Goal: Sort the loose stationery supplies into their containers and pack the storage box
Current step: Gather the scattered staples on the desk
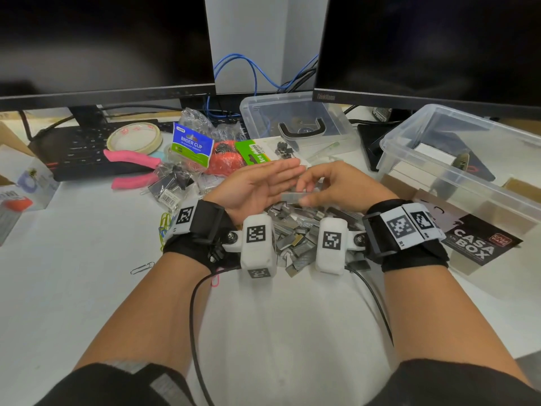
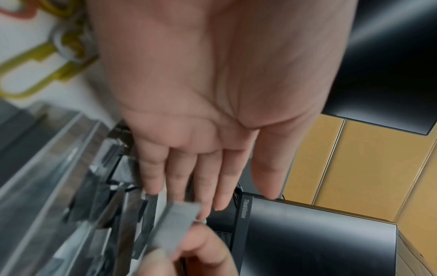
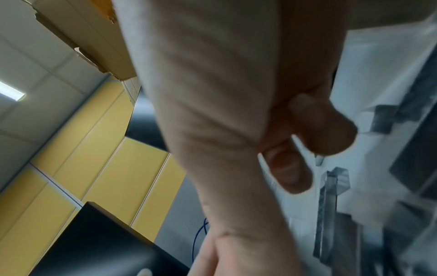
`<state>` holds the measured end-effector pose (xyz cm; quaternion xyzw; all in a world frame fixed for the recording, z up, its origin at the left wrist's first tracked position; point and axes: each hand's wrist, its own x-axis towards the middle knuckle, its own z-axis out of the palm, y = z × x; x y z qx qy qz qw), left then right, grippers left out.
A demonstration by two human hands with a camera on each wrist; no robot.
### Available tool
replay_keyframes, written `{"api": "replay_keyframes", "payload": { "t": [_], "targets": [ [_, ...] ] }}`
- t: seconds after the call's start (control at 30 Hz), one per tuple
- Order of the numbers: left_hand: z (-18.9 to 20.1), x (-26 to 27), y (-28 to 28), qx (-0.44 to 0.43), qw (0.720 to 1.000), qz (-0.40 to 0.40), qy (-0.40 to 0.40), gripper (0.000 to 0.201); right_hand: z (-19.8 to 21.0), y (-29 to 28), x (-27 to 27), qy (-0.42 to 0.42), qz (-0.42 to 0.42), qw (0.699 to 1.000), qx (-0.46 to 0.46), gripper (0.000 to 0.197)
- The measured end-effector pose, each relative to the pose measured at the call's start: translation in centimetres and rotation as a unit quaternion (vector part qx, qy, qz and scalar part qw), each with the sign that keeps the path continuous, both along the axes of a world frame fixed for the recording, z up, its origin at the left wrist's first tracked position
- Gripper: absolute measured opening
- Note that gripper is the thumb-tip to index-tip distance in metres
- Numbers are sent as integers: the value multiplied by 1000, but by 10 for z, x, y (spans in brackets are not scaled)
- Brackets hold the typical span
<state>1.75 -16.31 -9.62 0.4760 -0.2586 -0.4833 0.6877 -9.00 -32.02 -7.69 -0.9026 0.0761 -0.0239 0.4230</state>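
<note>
Box (image 1: 456,168): clear, rigid, light; right of the staple pile; lift by its rim.
Staple pile (image 1: 295,230): loose strips on the bench between both wrists; slippery, brittle, likely to snap apart.
Left hand (image 1: 257,186): flat, palm up, above the pile, empty.
Right hand (image 1: 336,183): pinches one strip.
Strip (image 1: 295,197): light, stiff; best held by its long sides.
</note>
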Motion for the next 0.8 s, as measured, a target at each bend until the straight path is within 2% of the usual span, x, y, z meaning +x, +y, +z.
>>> {"api": "replay_keyframes", "payload": {
  "t": [0.1,0.23,0.37,0.43,0.57,0.8],
  "targets": [
    [0,0,-1,18,1000,10,10,46,0,2,2,-74,-25,996,52,14],
    [0,-2,1,-2,1000,-3,26,44,-6,4,9,-133,-71,988,36,17],
    [0,0,2,-25,999,19,41,32,-6,0,9,-153,-136,978,28,21],
    [0,1,1,-27,998,37,51,29,-5,-2,6,-105,-153,983,6,25],
    [0,3,2,-20,997,52,58,30,-4,-1,-2,55,-89,992,-76,28],
    [1,3,2,-10,997,61,47,30,-1,0,-3,97,-77,987,-102,13]
  ]
}}
